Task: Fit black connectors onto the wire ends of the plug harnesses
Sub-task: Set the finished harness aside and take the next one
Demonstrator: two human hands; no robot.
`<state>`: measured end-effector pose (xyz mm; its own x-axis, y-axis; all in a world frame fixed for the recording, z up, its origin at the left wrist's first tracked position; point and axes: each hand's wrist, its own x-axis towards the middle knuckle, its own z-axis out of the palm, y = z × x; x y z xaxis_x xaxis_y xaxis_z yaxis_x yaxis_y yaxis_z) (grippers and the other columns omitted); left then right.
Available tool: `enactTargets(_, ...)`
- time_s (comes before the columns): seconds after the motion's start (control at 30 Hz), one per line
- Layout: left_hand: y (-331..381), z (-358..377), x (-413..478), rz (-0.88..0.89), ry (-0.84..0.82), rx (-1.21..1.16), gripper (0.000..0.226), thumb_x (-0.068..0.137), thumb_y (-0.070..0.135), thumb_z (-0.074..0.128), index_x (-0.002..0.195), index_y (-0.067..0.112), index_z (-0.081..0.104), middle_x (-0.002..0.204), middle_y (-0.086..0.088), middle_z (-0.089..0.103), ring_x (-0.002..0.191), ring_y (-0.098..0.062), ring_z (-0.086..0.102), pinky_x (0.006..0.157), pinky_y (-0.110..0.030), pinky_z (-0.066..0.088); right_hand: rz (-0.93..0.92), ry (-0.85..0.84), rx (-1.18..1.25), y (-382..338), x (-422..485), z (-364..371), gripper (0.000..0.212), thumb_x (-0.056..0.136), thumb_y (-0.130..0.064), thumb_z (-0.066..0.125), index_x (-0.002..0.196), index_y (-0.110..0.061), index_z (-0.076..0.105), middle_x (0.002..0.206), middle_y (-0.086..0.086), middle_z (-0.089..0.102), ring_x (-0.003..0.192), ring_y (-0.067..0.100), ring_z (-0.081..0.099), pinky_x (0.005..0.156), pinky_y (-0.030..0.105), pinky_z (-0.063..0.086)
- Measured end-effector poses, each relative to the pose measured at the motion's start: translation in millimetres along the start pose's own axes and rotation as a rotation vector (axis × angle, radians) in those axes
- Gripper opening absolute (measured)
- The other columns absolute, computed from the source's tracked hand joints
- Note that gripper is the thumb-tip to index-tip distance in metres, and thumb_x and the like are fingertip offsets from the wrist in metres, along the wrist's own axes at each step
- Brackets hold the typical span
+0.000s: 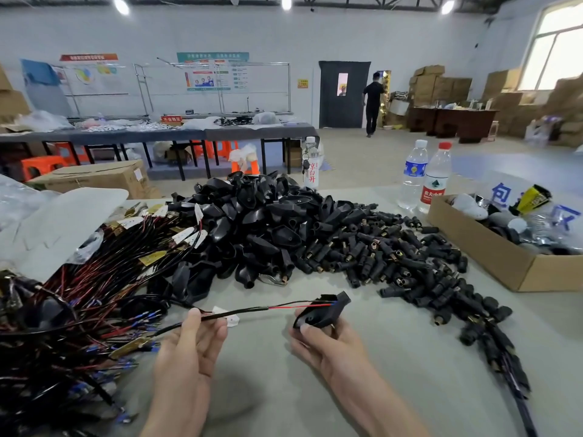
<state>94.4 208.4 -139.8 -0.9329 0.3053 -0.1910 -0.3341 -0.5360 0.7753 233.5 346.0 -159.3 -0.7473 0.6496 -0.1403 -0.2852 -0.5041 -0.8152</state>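
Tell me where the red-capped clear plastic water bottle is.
Head view: the red-capped clear plastic bottle stands upright far right, beside the white-capped, blue-labelled bottle, just behind the open cardboard box.

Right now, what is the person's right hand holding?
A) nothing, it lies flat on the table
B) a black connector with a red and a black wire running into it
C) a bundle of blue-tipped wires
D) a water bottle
B: the right hand grips a black connector, and the red and black wires from the cable held by the left hand lead into it.
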Motion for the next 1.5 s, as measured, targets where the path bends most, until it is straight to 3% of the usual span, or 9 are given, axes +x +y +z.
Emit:
enactTargets(0.4,-8,2,-3,-0.094,-0.063,0.102,0.023,0.096,0.02,0.063,0.095,-0.003,0.062,0.077,-0.016,0.075,0.069,-0.019,0.074,0.058,-0.022,0.059,0.016,-0.107,-0.112,1,-10,7,0.025,0.087,0.013,0.062,0.111,0.007,0.06,0.092,0.01,0.072,0.089,0.02,0.073,0.074,0.026,0.058)
enactTargets(0.6,-21,16,-20,-0.163,-0.2,0.175,0.024,0.089,0.021,0.066,0.097,-0.001,0.061,0.087,-0.015,0.076,0.079,-0.018,0.075,0.064,-0.029,0.059,-0.057,-0.204,-0.395,10,-13,13,0.029,0.075,-0.017,0.074,0.102,-0.012,0.07,0.097,0.004,0.074,0.088,0.014,0.066,0.086,0.03,0.052)
enactTargets(0.67,-24,19,-25,-0.133,-0.231,0.215,0.025,0.08,0.023,0.068,0.092,0.002,0.061,0.083,-0.01,0.075,0.075,-0.015,0.074,0.071,-0.032,0.054,-0.074,-0.217,-0.429,12,-13,16,0.026,0.076,-0.019,0.073,0.102,-0.017,0.073,0.102,0.004,0.076,0.092,0.013,0.068,0.091,0.033,0.054)
enactTargets(0.9,-31,17,-26,-0.055,-0.362,0.266,0.025,0.078,0.017,0.067,0.097,-0.001,0.063,0.098,-0.024,0.073,0.085,-0.031,0.071,0.067,-0.03,0.061,-0.093,-0.285,-0.451,11,-15,22,0.021,0.08,-0.018,0.066,0.097,-0.023,0.077,0.102,0.006,0.076,0.096,0.013,0.067,0.096,0.036,0.051)
enactTargets(1.03,-35,12,-24,-0.004,-0.393,0.339,0.031,0.071,0.022,0.072,0.097,0.007,0.067,0.099,-0.02,0.074,0.096,-0.031,0.07,0.086,-0.039,0.056,-0.1,-0.329,-0.577,12,-17,21,0.034,0.085,-0.023,0.061,0.117,-0.028,0.07,0.117,0.009,0.072,0.111,0.025,0.064,0.106,0.045,0.046)
enactTargets(1.1,-37,11,-23,0.004,-0.401,0.371,0.028,0.074,0.023,0.072,0.098,0.009,0.068,0.1,-0.018,0.075,0.098,-0.034,0.07,0.091,-0.045,0.053,-0.098,-0.341,-0.622,14,-16,19,0.035,0.086,-0.028,0.06,0.119,-0.035,0.066,0.117,0.015,0.07,0.106,0.029,0.064,0.1,0.044,0.047)
enactTargets(1.23,-35,11,-23,-0.042,-0.358,0.348,0.011,0.089,0.011,0.064,0.099,0.007,0.065,0.097,-0.02,0.074,0.082,-0.028,0.073,0.063,-0.035,0.06,-0.019,-0.229,-0.436,13,-14,17,0.026,0.081,-0.045,0.072,0.107,-0.039,0.069,0.112,0.004,0.073,0.097,0.017,0.068,0.09,0.038,0.054)
enactTargets(1.33,-30,8,-20,-0.022,-0.307,0.364,0.007,0.094,0.006,0.061,0.099,0.007,0.066,0.096,-0.019,0.075,0.082,-0.024,0.073,0.059,-0.027,0.057,-0.046,-0.063,-0.3,8,-12,16,0.023,0.094,-0.036,0.062,0.114,-0.027,0.07,0.109,0.0,0.074,0.092,0.015,0.069,0.077,0.036,0.061)
enactTargets(1.5,-26,9,-19,-0.151,-0.315,0.249,0.014,0.094,0.008,0.06,0.105,0.004,0.067,0.1,-0.014,0.076,0.086,-0.018,0.074,0.067,-0.023,0.058,-0.138,0.091,-0.23,-2,-10,12,0.019,0.099,-0.017,0.056,0.103,-0.011,0.073,0.087,0.001,0.076,0.07,0.011,0.067,0.058,0.029,0.058)
